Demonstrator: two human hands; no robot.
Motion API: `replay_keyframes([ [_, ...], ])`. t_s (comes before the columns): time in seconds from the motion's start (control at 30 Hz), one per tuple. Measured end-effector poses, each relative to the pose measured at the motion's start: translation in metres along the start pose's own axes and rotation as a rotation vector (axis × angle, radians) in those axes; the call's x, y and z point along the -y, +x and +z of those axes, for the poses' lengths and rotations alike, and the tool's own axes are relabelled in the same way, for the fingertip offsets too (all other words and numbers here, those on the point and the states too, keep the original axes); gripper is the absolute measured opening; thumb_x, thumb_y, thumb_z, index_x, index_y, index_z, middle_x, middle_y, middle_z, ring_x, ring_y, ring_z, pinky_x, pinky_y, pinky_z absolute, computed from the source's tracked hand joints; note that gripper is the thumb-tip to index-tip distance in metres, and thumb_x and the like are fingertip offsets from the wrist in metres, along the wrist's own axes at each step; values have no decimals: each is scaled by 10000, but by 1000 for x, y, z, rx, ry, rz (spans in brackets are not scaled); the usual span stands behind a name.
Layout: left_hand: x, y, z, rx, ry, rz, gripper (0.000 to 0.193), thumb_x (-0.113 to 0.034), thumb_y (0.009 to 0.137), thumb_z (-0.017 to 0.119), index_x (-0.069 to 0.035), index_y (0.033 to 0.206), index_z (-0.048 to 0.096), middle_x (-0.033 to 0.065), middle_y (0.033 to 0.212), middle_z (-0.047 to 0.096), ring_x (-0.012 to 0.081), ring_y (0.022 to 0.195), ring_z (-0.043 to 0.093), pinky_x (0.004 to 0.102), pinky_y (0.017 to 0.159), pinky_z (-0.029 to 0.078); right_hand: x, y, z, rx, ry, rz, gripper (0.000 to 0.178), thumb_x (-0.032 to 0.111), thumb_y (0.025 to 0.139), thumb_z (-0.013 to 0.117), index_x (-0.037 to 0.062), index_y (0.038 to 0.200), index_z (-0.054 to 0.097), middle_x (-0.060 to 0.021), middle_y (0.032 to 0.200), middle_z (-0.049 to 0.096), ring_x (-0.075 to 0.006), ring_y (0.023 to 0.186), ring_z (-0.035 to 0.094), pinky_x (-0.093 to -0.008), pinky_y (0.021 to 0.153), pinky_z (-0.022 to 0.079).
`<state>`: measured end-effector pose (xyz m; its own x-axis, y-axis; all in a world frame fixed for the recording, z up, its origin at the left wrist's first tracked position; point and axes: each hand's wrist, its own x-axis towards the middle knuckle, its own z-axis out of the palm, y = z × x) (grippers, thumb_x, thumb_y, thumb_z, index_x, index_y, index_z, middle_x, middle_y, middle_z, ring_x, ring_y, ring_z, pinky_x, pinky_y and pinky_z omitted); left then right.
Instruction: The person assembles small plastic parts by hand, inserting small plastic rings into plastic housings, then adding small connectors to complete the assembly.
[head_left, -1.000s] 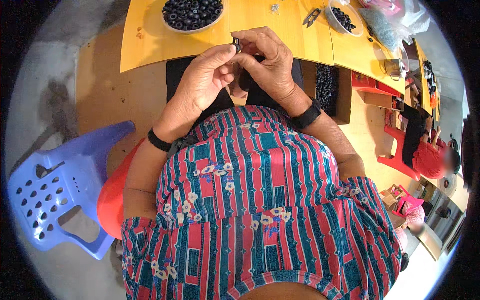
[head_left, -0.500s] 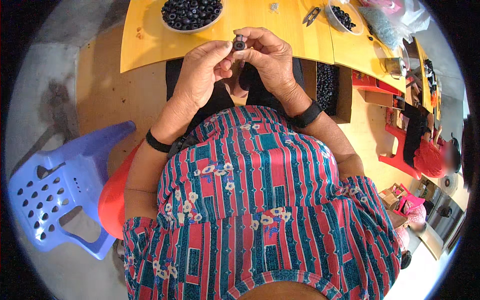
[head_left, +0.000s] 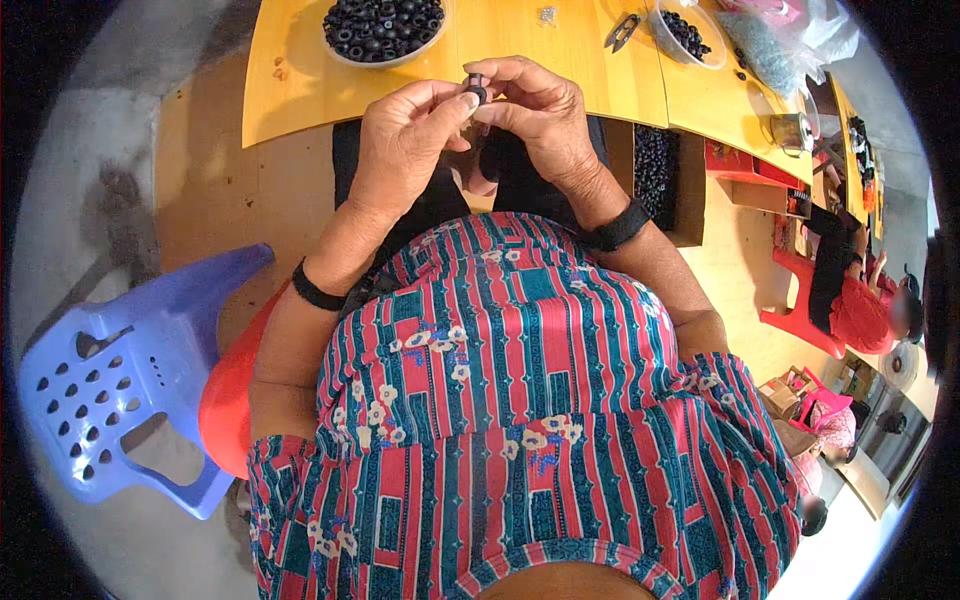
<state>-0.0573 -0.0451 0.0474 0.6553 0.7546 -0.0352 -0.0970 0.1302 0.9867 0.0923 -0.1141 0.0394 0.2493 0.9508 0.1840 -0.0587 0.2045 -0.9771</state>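
Observation:
Both hands meet just above the near edge of the yellow table (head_left: 560, 70). Between their fingertips is a small black round part (head_left: 476, 92) with a narrower upper section. My left hand (head_left: 405, 130) pinches it from the left, its thumb lying over the front. From the right, my right hand (head_left: 540, 115) grips it with thumb and index finger. The fingers cover much of the part. A clear bowl (head_left: 390, 61) heaped with black ring-like pieces (head_left: 380, 25) stands beyond my left hand.
Thread snips (head_left: 622, 32) and a clear tub (head_left: 700, 62) of small black parts lie at the right. A box (head_left: 655, 180) of dark pieces stands below the table edge. A blue plastic chair (head_left: 130, 380) is at the left; people (head_left: 865, 315) sit at the far right.
My left thumb has moved right, onto the front of the black part. The part has turned, so its round end with the hole faces me less. The right hand has barely moved.

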Motion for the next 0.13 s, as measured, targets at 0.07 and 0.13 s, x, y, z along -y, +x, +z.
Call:
replay_keyframes([
  [0.07, -1, 0, 0, -9, 66, 26, 201, -179, 840, 625, 9, 907, 641, 13, 712, 602, 45, 605, 556, 178, 532, 473, 4, 1, -3, -7, -3, 12, 283, -23, 786, 607, 42, 1061, 622, -28, 839, 595, -102, 781, 597, -227, 688, 504],
  [0.13, -3, -1, 0, -7, 160, 84, 189, -176, 841, 627, -3, 913, 646, 16, 715, 607, 48, 607, 564, 178, 553, 486, 5, 1, -5, -16, -6, 25, 268, 1, 812, 586, 47, 1074, 622, -33, 844, 604, -108, 769, 603, -228, 688, 504],
])
